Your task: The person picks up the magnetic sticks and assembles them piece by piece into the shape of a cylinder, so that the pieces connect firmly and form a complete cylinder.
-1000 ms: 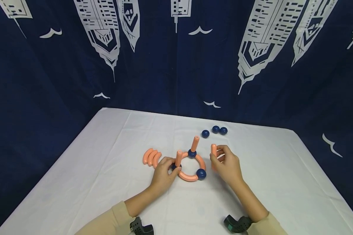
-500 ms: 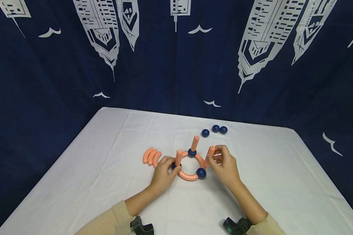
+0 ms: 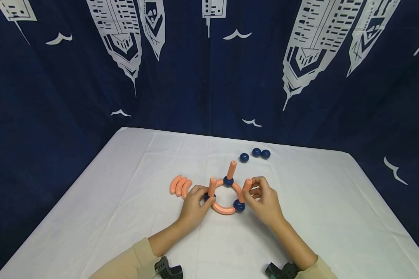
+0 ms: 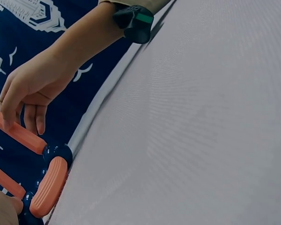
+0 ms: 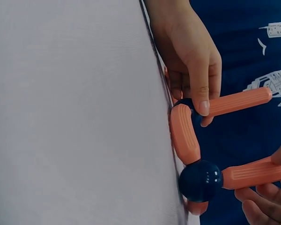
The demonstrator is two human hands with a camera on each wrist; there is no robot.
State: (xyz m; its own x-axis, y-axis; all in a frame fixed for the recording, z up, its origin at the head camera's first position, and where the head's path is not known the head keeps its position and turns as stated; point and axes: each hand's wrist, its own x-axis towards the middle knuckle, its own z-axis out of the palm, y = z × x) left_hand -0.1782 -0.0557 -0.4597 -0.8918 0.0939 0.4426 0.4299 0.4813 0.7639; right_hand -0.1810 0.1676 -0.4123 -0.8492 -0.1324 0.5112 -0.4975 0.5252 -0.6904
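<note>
The right hand [image 3: 264,201] pinches the upper half of 1 straight, orange, plastic-looking rod [image 3: 247,185], lower end touching a glossy, navy, plastic-looking ball [image 3: 239,206]; the left hand [image 3: 193,207] pinches a 2nd such ball [image 3: 206,197]. The rod: likely light, stiff; hold mid-length.

White table [image 3: 317,186] under ring [image 3: 224,210], blue balls [image 3: 244,157], curved rods [image 3: 179,186]

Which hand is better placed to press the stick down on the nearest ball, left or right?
Probably the right hand: it pinches that stick, whose lower end touches the nearest ball. The left hand is across the ring, gripping the left ball, so it seems better suited to steadying.
</note>
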